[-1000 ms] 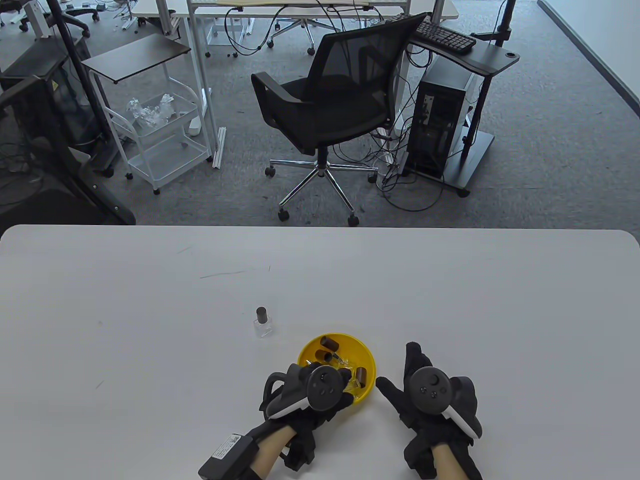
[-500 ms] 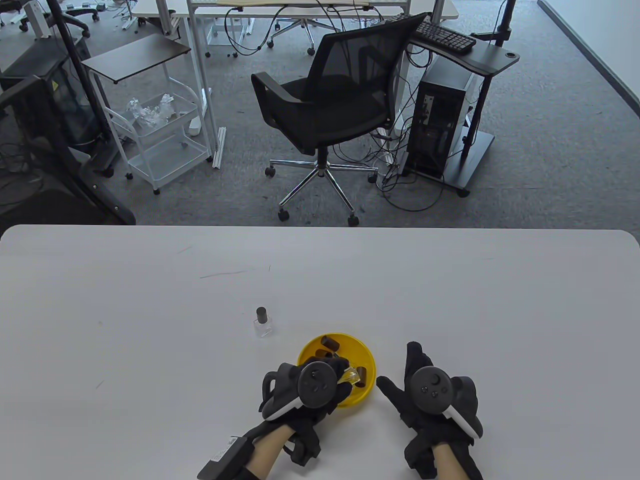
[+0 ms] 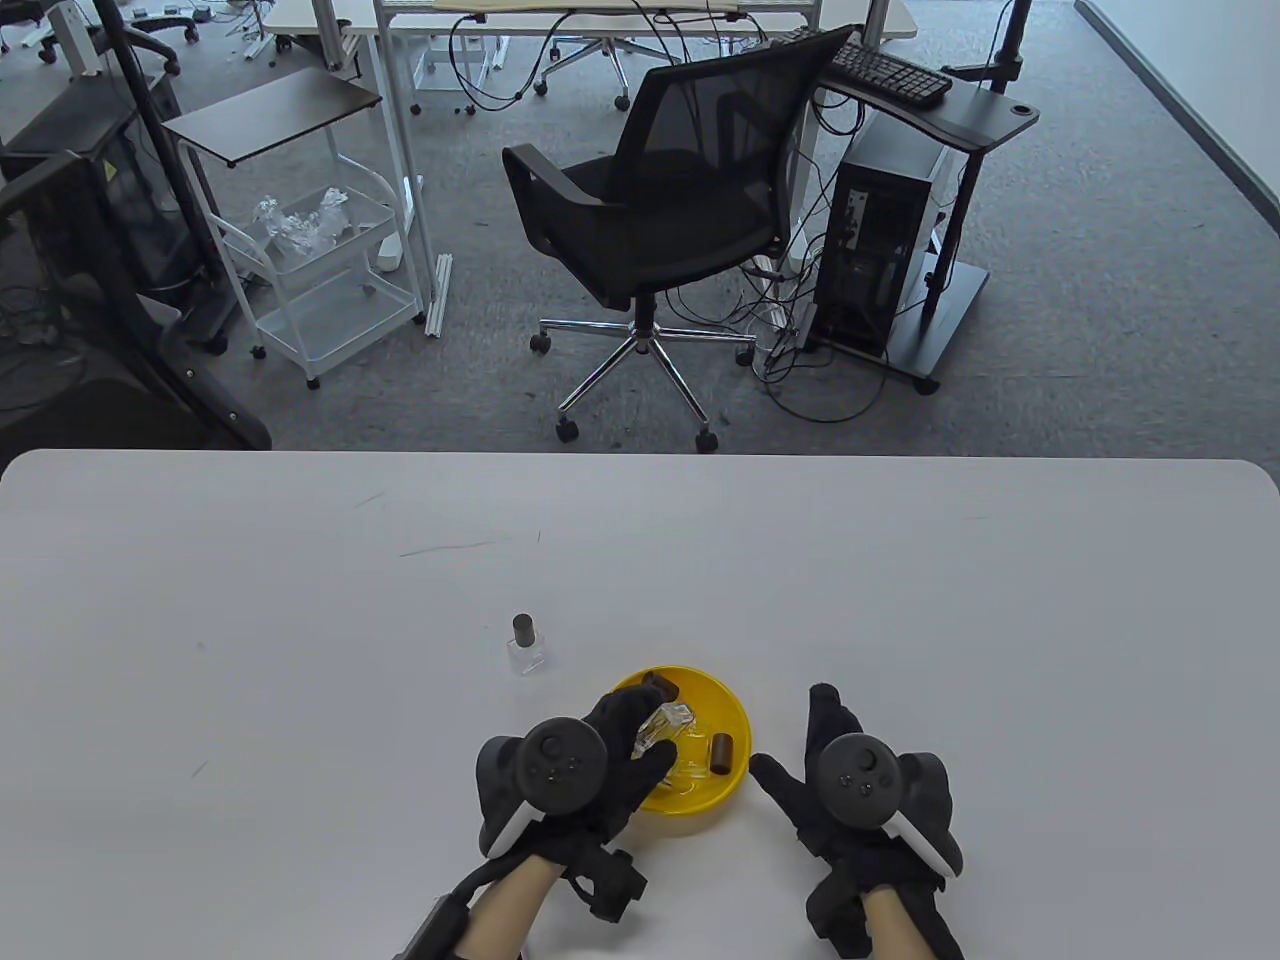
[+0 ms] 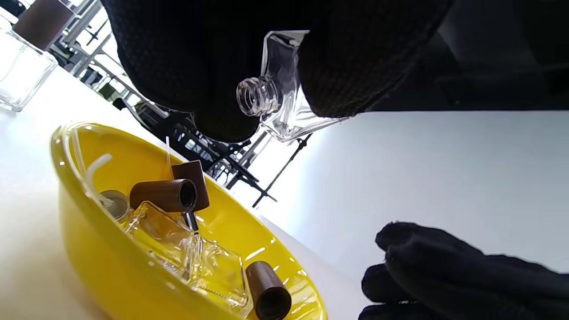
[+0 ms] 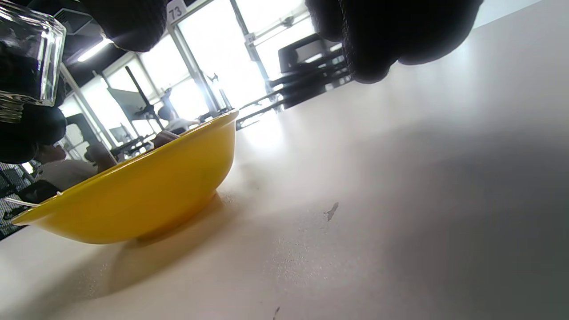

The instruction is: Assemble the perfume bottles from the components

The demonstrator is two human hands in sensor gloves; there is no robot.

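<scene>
left hand (image 3: pixel 610 760) holds empty glass bottle (image 3: pixel 664 727) over yellow bowl (image 3: pixel 735 705), at its 9 o'clock | rigid, slick, breakable: you grip flat sides, leave threaded neck free | right hand (image 3: pixel 850 790) spread flat on bench (image 3: pixel 300 650), 3 o'clock of bowl, holding nothing

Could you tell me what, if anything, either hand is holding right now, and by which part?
The left hand grips a clear glass bottle by its body, neck free; the right hand holds nothing.

White table (image 3: pixel 300 560); yellow bowl (image 3: pixel 735 795); capped bottle (image 3: pixel 525 645); right hand (image 3: pixel 860 800) resting
</scene>
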